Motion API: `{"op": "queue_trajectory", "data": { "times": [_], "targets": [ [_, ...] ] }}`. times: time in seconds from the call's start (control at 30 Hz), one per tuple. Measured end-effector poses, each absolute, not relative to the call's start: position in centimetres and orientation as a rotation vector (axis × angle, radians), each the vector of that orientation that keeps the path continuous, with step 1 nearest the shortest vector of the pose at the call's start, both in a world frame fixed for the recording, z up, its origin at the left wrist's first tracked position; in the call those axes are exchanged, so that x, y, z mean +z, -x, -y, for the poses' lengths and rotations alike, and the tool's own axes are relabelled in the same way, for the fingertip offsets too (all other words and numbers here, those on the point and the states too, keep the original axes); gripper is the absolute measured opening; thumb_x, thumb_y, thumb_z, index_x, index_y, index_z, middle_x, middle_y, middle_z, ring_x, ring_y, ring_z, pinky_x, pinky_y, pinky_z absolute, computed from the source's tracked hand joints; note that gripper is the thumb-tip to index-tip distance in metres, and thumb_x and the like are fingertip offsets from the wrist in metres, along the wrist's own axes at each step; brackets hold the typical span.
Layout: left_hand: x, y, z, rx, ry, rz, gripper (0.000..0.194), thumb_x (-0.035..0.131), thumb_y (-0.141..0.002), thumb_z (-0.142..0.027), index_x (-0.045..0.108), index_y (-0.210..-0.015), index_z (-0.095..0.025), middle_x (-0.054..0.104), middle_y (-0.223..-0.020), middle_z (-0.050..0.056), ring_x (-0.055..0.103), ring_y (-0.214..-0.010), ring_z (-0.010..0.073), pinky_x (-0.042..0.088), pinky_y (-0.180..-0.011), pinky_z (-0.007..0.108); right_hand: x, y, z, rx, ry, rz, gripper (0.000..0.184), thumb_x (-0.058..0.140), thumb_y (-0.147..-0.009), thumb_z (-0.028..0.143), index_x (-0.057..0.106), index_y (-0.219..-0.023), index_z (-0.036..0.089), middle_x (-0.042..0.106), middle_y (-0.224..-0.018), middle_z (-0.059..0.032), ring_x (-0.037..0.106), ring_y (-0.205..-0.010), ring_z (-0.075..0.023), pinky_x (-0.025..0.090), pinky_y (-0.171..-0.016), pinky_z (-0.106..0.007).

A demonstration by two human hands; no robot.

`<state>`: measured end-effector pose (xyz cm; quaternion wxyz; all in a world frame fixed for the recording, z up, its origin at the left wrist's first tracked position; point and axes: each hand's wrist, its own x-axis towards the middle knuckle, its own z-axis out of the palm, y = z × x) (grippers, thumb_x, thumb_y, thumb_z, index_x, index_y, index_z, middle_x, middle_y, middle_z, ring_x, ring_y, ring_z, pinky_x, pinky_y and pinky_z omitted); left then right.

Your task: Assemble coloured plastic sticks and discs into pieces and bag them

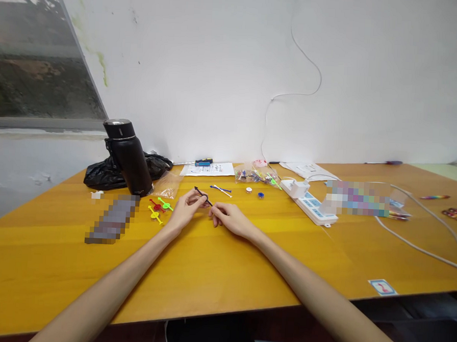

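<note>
Between my two hands is a thin black plastic arrow (198,190), slanting from its pointed head at upper left to its tail at lower right. My left hand (185,208) pinches it near the middle; a round black part there is partly covered by fingers. The fingertips of my right hand (231,218) close on its tail end. Left of my hands lie a yellow arrow spinner (155,214), a red one (157,206) and a green one (167,204). Beyond them are a crossed blue arrow (220,189) and white arrow (226,193), with a white cap (249,190) and a blue cap (261,195).
A black bottle (131,158) stands at left by a black plastic bag (101,173) and a blurred flat object (113,220). A bag of small parts (253,174), papers (209,169) and a screwdriver (204,162) lie near the wall. A power strip (311,206) with cables is at right.
</note>
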<state>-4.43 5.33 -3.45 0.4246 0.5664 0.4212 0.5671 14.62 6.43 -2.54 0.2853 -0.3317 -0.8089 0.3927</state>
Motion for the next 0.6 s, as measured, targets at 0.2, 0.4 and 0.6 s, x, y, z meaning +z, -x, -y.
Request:
{"op": "queue_trajectory", "data": {
  "times": [0.2,0.4,0.6],
  "targets": [
    [-3.24,4.32,-5.23,1.426,-1.366,-1.034,0.038,0.072,-0.081,-0.048,0.065,-0.099,-0.016,0.071,-0.091,0.005,0.07,-0.088,0.0197,0.057,-0.087,0.034,-2.51,-14.73,-6.81,1.177,0.824,2.095,0.034,0.042,-0.102,0.041,0.063,-0.091,0.016,0.065,-0.068,-0.0016,0.06,-0.064,-0.0135,0.046,-0.067,-0.024],
    [-2.74,4.08,-4.55,1.37,-1.427,-1.008,0.043,0.064,-0.088,-0.05,0.063,-0.119,-0.02,0.067,-0.104,0.007,0.066,-0.083,0.0152,0.055,-0.066,0.022,-2.05,-14.62,-6.37,1.348,0.634,2.109,0.038,0.043,-0.101,0.047,0.064,-0.094,0.016,0.064,-0.072,-0.002,0.055,-0.064,-0.0127,0.045,-0.066,-0.025],
    [-2.97,3.81,-4.61,1.317,-1.265,-0.961,0.051,0.058,-0.09,-0.052,0.055,-0.131,-0.022,0.061,-0.13,0.012,0.068,-0.093,0.0193,0.058,-0.071,0.029,-1.6,-14.57,-6.53,1.187,0.638,1.89,0.037,0.044,-0.1,0.05,0.061,-0.095,0.017,0.058,-0.069,0.0013,0.051,-0.061,-0.0117,0.042,-0.064,-0.024]
  ]
}}
